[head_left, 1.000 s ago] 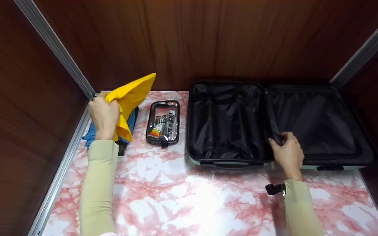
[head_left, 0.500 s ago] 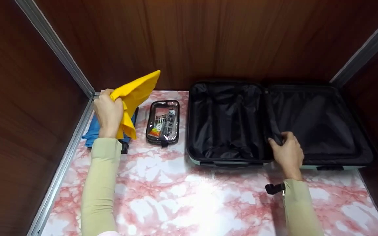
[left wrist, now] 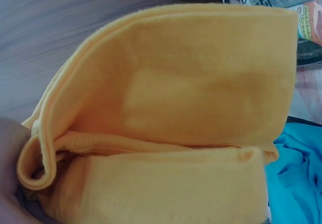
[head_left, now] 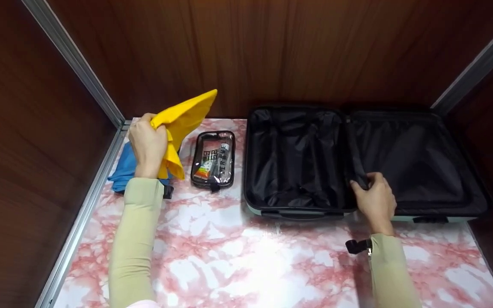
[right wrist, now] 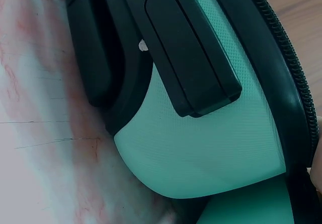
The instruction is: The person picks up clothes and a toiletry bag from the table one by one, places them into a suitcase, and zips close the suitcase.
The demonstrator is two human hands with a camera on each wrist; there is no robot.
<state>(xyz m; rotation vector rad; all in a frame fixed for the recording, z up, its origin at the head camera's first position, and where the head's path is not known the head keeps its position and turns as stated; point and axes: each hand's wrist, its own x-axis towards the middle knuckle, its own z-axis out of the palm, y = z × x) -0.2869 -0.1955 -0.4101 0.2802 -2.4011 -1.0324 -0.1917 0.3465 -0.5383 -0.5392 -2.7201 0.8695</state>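
My left hand (head_left: 149,144) grips a folded yellow cloth (head_left: 183,119), lifted above a blue cloth (head_left: 125,172). Folds of the yellow cloth fill the left wrist view, with the blue cloth (left wrist: 298,176) lying at its right. On the right lies an open suitcase (head_left: 298,210), black-lined, with both halves spread flat. My right hand (head_left: 375,200) pinches the edge of a black fabric flap (head_left: 357,164) between the halves. The right wrist view has the suitcase's mint-green shell (right wrist: 201,153) and black zipper edge; only a sliver of hand shows there.
A clear zip pouch (head_left: 213,160) with tubes inside lies between the blue cloth and the suitcase. Dark wood panels (head_left: 238,55) enclose the back and sides. The tabletop (head_left: 229,252) is pink-and-white marbled.
My left hand has moved rightward and slightly away from me with the yellow cloth, uncovering more of the blue cloth. My right hand and the suitcase have stayed in place.
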